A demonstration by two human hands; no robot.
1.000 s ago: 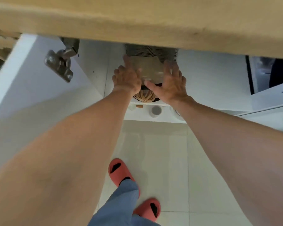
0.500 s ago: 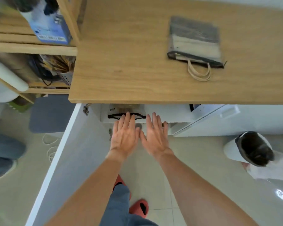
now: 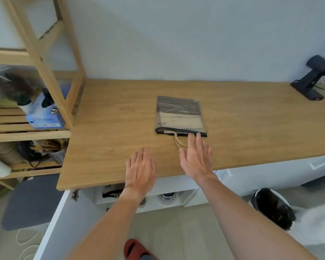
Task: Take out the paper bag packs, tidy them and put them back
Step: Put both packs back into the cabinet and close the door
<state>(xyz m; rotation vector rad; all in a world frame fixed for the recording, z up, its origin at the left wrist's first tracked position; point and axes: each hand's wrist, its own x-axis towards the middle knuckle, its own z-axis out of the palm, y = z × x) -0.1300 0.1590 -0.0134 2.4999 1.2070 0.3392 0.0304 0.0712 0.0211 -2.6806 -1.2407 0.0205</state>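
A pale wall backs a long wooden worktop (image 3: pixel 111 128), with an open wooden shelf unit (image 3: pixel 45 72) at its left end and a white cupboard (image 3: pixel 105 196) standing open beneath its near edge.

The right hand (image 3: pixel 195 158) reaches over the near part of the worktop with fingers straight and slightly spread, holding nothing; its fingertips (image 3: pixel 190 136) lie over the twisted paper handles (image 3: pixel 179 143) and just reach the near edge of the paper bag pack (image 3: pixel 179 117). The left hand (image 3: pixel 140 167) hovers to its left over bare wood, also flat and empty, apart from the pack.

The pack lies flat in the middle of the worktop, striped end far, handles toward the person. It looks like a light stack of folded bags in a clear sleeve: fairly stiff as a slab but likely to bend or fan out, and the sleeve is probably slippery. The loop handles are thin and would carry it badly, letting it swing. A better hold seems to be both hands on its left and right long edges, or one palm pressing down while the other squares the edges. Another pack (image 3: pixel 111 193) seems to sit inside the cupboard, mostly hidden.
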